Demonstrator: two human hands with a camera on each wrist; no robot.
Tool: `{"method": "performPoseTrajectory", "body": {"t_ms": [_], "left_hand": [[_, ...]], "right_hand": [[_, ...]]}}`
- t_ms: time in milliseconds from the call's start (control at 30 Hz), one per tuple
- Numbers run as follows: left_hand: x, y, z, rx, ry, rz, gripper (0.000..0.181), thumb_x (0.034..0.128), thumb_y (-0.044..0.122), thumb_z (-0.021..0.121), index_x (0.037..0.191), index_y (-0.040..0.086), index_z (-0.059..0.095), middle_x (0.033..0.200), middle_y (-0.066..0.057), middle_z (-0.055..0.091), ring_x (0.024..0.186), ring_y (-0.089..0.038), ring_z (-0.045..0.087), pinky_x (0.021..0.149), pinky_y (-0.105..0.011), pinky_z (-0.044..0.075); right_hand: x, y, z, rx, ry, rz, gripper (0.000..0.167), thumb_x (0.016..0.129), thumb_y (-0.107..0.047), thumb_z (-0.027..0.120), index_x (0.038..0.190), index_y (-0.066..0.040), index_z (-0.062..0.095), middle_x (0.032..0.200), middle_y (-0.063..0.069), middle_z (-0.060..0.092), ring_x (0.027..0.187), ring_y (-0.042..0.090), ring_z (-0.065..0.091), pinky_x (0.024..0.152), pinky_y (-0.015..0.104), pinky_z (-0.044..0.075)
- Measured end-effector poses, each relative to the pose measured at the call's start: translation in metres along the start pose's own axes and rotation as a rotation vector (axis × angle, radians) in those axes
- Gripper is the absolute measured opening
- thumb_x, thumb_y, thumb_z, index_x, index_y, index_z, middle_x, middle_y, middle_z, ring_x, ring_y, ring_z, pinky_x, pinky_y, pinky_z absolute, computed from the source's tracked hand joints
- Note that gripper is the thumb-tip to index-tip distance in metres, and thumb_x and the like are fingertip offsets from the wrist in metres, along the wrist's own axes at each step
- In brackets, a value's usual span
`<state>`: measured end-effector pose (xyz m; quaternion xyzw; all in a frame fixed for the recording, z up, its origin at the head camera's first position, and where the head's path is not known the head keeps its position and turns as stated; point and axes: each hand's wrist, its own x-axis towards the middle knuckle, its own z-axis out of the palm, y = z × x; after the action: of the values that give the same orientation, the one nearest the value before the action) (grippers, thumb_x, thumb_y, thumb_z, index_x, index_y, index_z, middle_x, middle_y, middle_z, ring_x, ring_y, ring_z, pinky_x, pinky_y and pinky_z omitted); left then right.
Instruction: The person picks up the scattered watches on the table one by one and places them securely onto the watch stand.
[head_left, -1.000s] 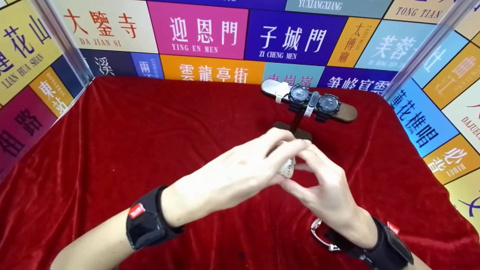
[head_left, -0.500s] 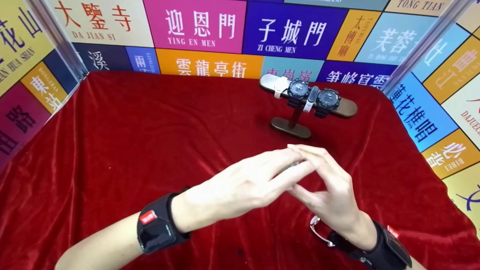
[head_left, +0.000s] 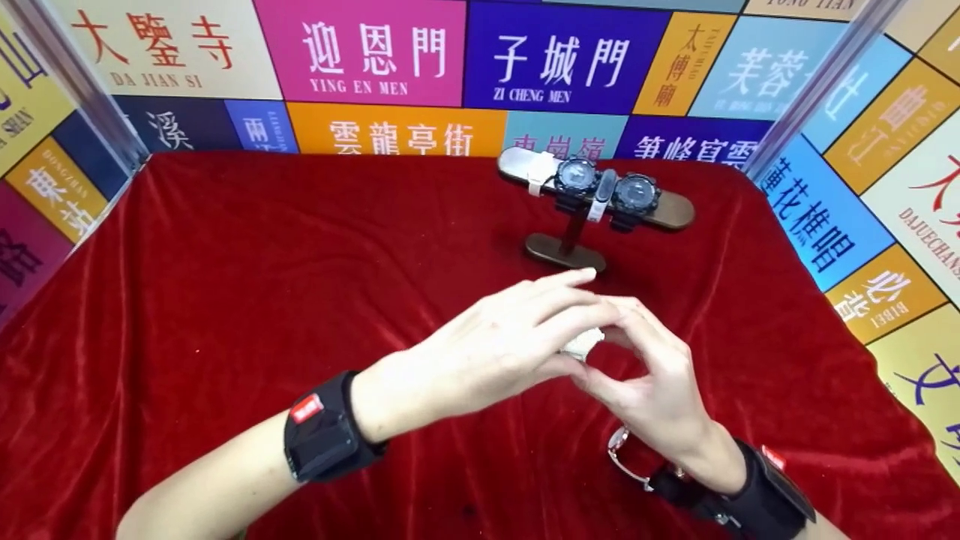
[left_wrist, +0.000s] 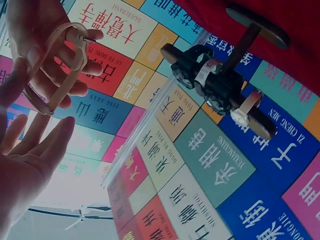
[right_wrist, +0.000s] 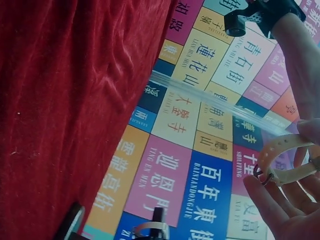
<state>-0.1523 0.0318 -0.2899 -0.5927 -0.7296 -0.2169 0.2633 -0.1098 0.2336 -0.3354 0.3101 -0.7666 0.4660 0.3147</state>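
A cream wristwatch (head_left: 583,345) is held up between both hands; its dial is not plainly visible. In the right wrist view its strap (right_wrist: 272,150), with holes and a buckle, forms a loop. My right hand (head_left: 667,382) holds it from the right, and the left wrist view has several right-hand fingers reaching through the loop. From above, my left hand (head_left: 487,345) pinches the watch with thumb and fingers, its index finger stretched forward. Left fingertips (left_wrist: 62,130) lie close to the buckle. The knuckles cover part of the watch in the head view.
Beyond the hands stands a brown display stand (head_left: 679,211) carrying a white watch (head_left: 539,171), two black watches and a slim band. Another watch (head_left: 630,469) with a pale strap lies near the right wrist on the red cloth (head_left: 262,300). Patterned sign panels enclose the table.
The left fingers have shifted on the watch; the index finger now extends forward, and more of the pale watch shows than half a second ago. The view has shifted slightly.
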Motion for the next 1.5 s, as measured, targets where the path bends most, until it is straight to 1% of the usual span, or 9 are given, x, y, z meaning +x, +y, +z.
{"method": "performPoseTrajectory", "body": {"t_ms": [133,267,367,500,600,733,900,1333,1500], "left_hand": [[0.006,-0.013,0.0,-0.128,-0.038,-0.086,0.063,0.089,0.039,0.073,0.139,0.005,0.056,0.14,-0.012,0.061,0.143,-0.027,0.046,0.122,-0.034,0.036],[0.018,-0.038,0.004,-0.229,-0.065,-0.178,0.076,0.0836,0.045,0.076,0.143,0.004,0.052,0.146,-0.013,0.055,0.144,-0.027,0.044,0.125,-0.032,0.03],[0.033,-0.069,0.01,-0.223,-0.096,-0.261,0.083,0.0803,0.048,0.077,0.145,0.004,0.049,0.146,-0.013,0.052,0.14,-0.024,0.046,0.123,-0.028,0.031],[0.05,-0.119,0.019,-0.108,-0.232,-0.451,0.1,0.0739,0.058,0.077,0.152,0.009,0.04,0.152,-0.012,0.044,0.142,-0.022,0.042,0.124,-0.033,0.032],[0.052,-0.154,0.024,-0.069,-0.343,-0.599,0.109,0.0718,0.059,0.078,0.158,0.011,0.029,0.161,-0.013,0.031,0.149,-0.024,0.033,0.126,-0.038,0.028],[0.043,-0.185,0.034,-0.155,-0.42,-0.719,0.115,0.0751,0.054,0.079,0.161,0.01,0.016,0.169,-0.013,0.011,0.156,-0.028,0.016,0.128,-0.037,0.02],[0.033,-0.203,0.045,-0.227,-0.417,-0.738,0.112,0.0778,0.048,0.08,0.162,0.013,0.014,0.171,-0.005,0.003,0.158,-0.03,0.002,0.13,-0.04,0.012],[0.03,-0.221,0.069,-0.289,-0.217,-0.733,0.068,0.093,0.003,0.067,0.154,0.006,0.036,0.162,-0.015,0.033,0.151,-0.027,0.033,0.126,-0.03,0.024],[0.039,-0.22,0.068,-0.262,-0.187,-0.713,0.061,0.0941,0.003,0.066,0.15,0.001,0.042,0.158,-0.017,0.039,0.148,-0.028,0.038,0.125,-0.03,0.028]], "right_hand": [[0.006,0.004,-0.002,0.036,0.008,0.09,0.048,0.068,0.019,0.079,0.113,0.01,0.066,0.111,0.004,0.067,0.105,0.01,0.064,0.087,0.019,0.059],[0.014,0.011,-0.012,0.037,0.038,0.181,0.051,0.069,0.024,0.076,0.117,0.01,0.065,0.115,0.001,0.067,0.104,0.011,0.065,0.085,0.022,0.059],[0.025,0.017,-0.027,0.01,0.094,0.261,0.049,0.072,0.018,0.078,0.118,0.007,0.066,0.115,0.003,0.069,0.098,0.012,0.068,0.084,0.021,0.06],[0.044,0.029,-0.053,-0.04,0.199,0.396,0.05,0.074,0.011,0.081,0.121,0.001,0.067,0.109,0.002,0.07,0.092,0.011,0.07,0.082,0.018,0.059],[0.054,0.044,-0.073,-0.122,0.254,0.484,0.053,0.076,0.005,0.082,0.126,-0.006,0.067,0.108,-0.003,0.07,0.095,0.008,0.07,0.082,0.013,0.057],[0.057,0.072,-0.098,-0.235,0.286,0.581,0.056,0.08,-0.004,0.081,0.133,-0.013,0.064,0.114,-0.012,0.065,0.104,0.0,0.066,0.083,0.008,0.054],[0.055,0.11,-0.115,-0.228,0.285,0.674,0.056,0.082,-0.01,0.081,0.135,-0.015,0.062,0.118,-0.014,0.061,0.108,-0.002,0.063,0.081,0.006,0.053],[0.046,0.156,-0.112,-0.13,0.206,0.713,0.055,0.084,-0.014,0.081,0.135,-0.014,0.062,0.115,-0.015,0.063,0.108,-0.005,0.061,0.077,0.007,0.054],[0.044,0.163,-0.112,0.06,0.193,0.647,0.055,0.081,-0.002,0.08,0.133,-0.006,0.062,0.113,-0.007,0.066,0.106,0.001,0.065,0.077,0.015,0.059]]}}
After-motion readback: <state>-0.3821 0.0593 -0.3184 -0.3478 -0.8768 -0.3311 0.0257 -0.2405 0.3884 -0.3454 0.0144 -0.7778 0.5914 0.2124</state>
